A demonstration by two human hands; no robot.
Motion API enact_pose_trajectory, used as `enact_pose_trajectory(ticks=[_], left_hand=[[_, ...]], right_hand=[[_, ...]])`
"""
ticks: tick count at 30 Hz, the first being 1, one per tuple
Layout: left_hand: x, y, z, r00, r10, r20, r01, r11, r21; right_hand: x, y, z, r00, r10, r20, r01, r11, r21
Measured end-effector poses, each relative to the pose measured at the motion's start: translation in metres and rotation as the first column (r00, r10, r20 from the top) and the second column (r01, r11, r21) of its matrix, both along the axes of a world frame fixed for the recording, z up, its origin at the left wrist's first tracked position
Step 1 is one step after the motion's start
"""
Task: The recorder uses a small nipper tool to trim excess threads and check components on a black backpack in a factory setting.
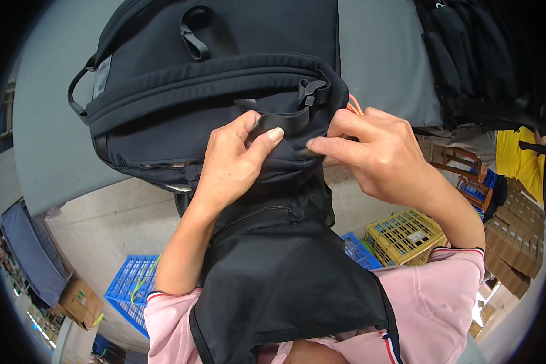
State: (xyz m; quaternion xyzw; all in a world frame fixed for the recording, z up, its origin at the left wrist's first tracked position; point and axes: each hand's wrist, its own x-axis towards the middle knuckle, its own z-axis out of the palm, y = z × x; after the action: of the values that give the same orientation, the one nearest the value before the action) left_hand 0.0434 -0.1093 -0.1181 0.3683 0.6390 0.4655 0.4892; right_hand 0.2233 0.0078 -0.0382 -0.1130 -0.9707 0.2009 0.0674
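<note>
1 yellow crate (400,236) partly behind pink sleeve (437,291), below dark backpack (215,94).

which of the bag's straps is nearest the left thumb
The curved dark strap at the left hand, below the buckle; the top loop and side handle are farther off.

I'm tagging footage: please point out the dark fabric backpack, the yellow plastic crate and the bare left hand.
Dark fabric backpack (209,79), head view: stitched band across it.
Yellow plastic crate (398,235), head view: latticed face.
Bare left hand (233,162), head view: back of the hand.
</note>
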Motion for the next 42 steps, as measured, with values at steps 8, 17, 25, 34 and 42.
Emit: enact_pose_trajectory(ticks=[8,17,25,34,42], left_hand=[[-0.001,0.0,0.002,0.999,-0.018,-0.045,0.018,1.0,0.0],[-0.001,0.001,0.001,1.0,-0.014,-0.026,0.014,1.0,0.004],[0.0,0.002,0.008,0.999,-0.016,-0.045,0.016,1.0,-0.009],[0.0,-0.001,0.001,0.999,-0.014,-0.034,0.014,1.0,-0.014],[0.001,0.001,0.002,1.0,-0.011,-0.012,0.011,1.0,-0.005]], right_hand=[[0.001,0.001,0.007,1.0,0.002,0.011,-0.002,1.0,-0.017],[-0.002,-0.003,0.002,1.0,-0.01,0.027,0.01,1.0,0.004],[-0.001,-0.003,0.005,0.999,-0.006,0.044,0.006,1.0,-0.014],[0.003,-0.009,-0.003,0.962,-0.272,-0.031,0.251,0.922,-0.296],[-0.011,-0.029,-0.017,0.976,-0.207,0.071,0.218,0.939,-0.265]])
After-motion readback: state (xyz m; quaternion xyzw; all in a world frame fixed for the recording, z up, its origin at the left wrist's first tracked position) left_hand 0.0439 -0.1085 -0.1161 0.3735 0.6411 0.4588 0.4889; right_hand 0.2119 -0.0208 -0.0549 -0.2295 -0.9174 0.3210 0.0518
